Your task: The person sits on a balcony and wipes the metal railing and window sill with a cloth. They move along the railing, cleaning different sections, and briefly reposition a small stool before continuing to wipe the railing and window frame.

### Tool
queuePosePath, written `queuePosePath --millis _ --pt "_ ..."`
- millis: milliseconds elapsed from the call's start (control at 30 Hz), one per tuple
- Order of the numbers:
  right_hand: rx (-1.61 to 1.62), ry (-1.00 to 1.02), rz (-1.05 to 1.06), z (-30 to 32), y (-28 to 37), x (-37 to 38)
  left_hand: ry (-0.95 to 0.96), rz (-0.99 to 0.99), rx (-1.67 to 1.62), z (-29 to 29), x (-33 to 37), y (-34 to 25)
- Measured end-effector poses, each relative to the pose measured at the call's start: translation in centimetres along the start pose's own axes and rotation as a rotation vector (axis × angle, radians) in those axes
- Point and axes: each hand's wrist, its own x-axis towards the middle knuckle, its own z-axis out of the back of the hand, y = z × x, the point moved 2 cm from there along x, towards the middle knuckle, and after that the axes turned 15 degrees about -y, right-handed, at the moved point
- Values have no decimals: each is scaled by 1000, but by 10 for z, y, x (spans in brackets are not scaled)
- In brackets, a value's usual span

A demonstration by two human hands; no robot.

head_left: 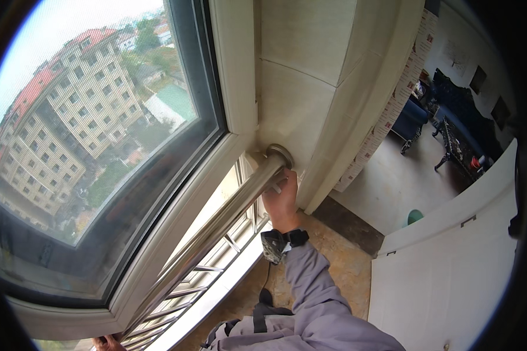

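A shiny round metal handrail [216,219] runs slantwise along the window, from the lower left up to a round flange [280,155] on the tiled wall. My right hand [282,202] is closed on the rail's upper end, just below the flange; its fingertips are partly hidden behind the rail. That wrist bears a black strap with a dark, bulky piece [273,245] on it. At the lower left edge only part of my left hand [107,343] shows, its fingers curled at the rail's lower end beneath the window frame.
A screened window sash [175,257] stands at the left, close to the rail. Metal bars [196,291] run beneath the rail over a white sill [216,298]. At right are a white door [445,281] and a room with blue sofas [459,114] and a green bin [414,217].
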Motion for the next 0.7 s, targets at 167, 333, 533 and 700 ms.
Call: queuePosePath --millis 167,333,533,700 --pt "87 7 -15 -23 -11 -20 -16 -6 -39 0 -3 -18" --pt "-177 238 85 -7 -10 -33 -34 18 -8 -4 -3 -30" --pt "-689 261 519 4 8 -16 -66 -6 -8 -4 -3 -35" --pt "-594 255 555 -1 -1 -39 -42 101 -152 -7 -2 -42"
